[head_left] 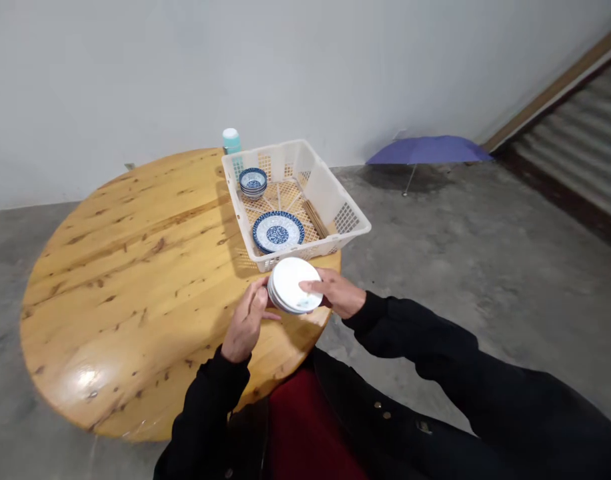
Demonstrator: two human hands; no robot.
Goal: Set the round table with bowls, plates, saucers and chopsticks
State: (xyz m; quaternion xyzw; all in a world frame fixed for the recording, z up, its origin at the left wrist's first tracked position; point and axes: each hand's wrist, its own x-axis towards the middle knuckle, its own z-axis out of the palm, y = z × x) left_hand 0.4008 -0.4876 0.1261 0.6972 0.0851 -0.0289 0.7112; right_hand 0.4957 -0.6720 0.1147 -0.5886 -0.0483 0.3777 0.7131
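Both of my hands hold a small stack of white plates (293, 283) just above the near right edge of the round wooden table (135, 267). My left hand (248, 320) grips the stack's left rim with curled fingers. My right hand (335, 292) holds the right side, thumb lying on the top plate. Just behind the stack stands a white plastic basket (330, 193). In it lie a blue-patterned plate (278, 231), a stack of small blue-patterned bowls (253, 181) and some brown chopsticks (315, 218).
A teal bottle with a white cap (231, 141) stands behind the basket. An open purple umbrella (428, 151) lies on the concrete floor by the white wall. A ribbed slope (585, 140) rises at the far right.
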